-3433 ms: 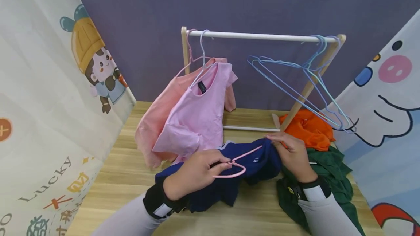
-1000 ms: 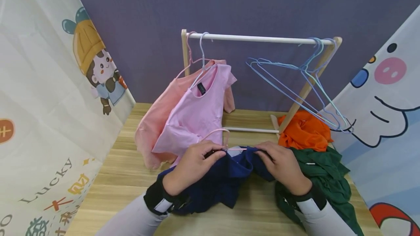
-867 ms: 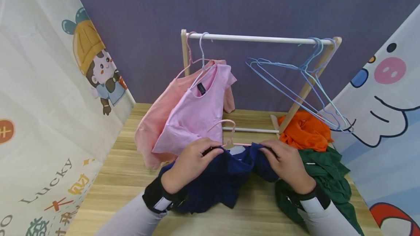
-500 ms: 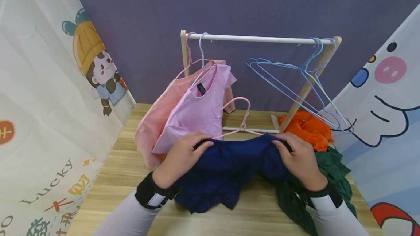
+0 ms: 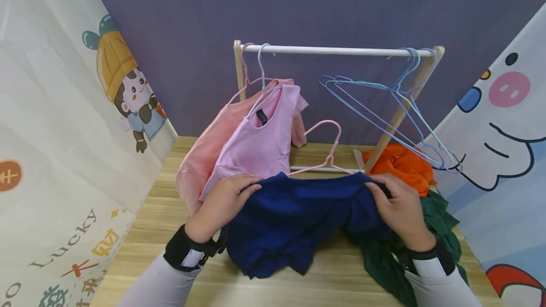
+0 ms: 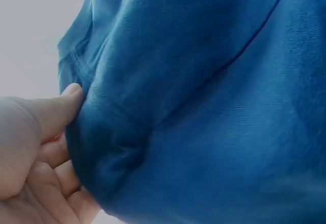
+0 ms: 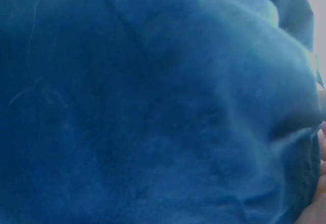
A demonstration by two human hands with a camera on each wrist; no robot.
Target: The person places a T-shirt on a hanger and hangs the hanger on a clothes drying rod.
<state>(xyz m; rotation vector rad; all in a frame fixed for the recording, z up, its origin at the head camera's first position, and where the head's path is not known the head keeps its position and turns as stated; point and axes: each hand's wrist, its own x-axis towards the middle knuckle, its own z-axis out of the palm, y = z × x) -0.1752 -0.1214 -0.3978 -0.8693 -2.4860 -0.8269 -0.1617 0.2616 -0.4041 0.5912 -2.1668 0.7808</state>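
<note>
A navy blue shirt (image 5: 303, 212) hangs stretched between my two hands in the head view. At its left shoulder my left hand (image 5: 222, 203) pinches the cloth between thumb and fingers; the left wrist view shows the thumb (image 6: 71, 99) on the fabric. My right hand (image 5: 401, 207) pinches the opposite shoulder, and only a sliver of it shows at the right wrist view's edge. A pink hanger (image 5: 330, 155) has its hook and upper arms sticking up above the neckline, the hook pointing left. The hanger's lower part is hidden inside the shirt.
Behind stands a rack with a white rail (image 5: 324, 50). A salmon shirt (image 5: 200, 160) and a pink shirt (image 5: 260, 141) hang at its left, several bare blue hangers (image 5: 398, 90) at its right. Orange cloth (image 5: 398, 167) and green cloth (image 5: 439, 217) lie on the wooden table (image 5: 145, 250).
The hands have moved apart, spreading the shirt's shoulders over the hanger. Earlier the left hand held the hanger near its hook; now the hook stands free, raised above the neckline.
</note>
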